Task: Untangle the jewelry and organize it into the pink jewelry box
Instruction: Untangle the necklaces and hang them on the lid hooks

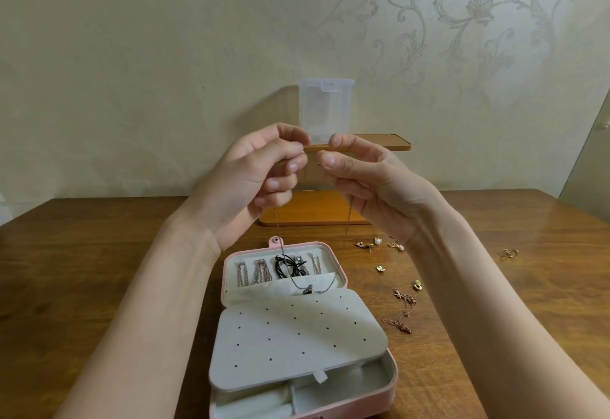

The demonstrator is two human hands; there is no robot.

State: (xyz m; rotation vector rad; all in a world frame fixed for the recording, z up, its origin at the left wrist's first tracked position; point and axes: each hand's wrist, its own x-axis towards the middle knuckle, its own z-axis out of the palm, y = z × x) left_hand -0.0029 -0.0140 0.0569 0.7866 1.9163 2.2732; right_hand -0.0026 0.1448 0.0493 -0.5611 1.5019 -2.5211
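The pink jewelry box (392,382) lies open on the table in front of me, its grey perforated earring flap (297,336) folded down. Several necklaces (260,271) and a black cord (284,266) hang in its lid. Above the box I hold a thin silver necklace (312,288) by its two ends. My left hand (260,174) pinches one end with the clasp and my right hand (366,181) pinches the other with a small ring. The chain droops in a loop, its pendant resting on the lid pocket.
Loose earrings (379,243) and a rose-gold chain (402,313) lie on the wooden table (99,253) right of the box. Another gold piece (510,252) sits far right. Behind my hands stands an orange two-tier stand (310,210) with a clear plastic container (325,105) on top.
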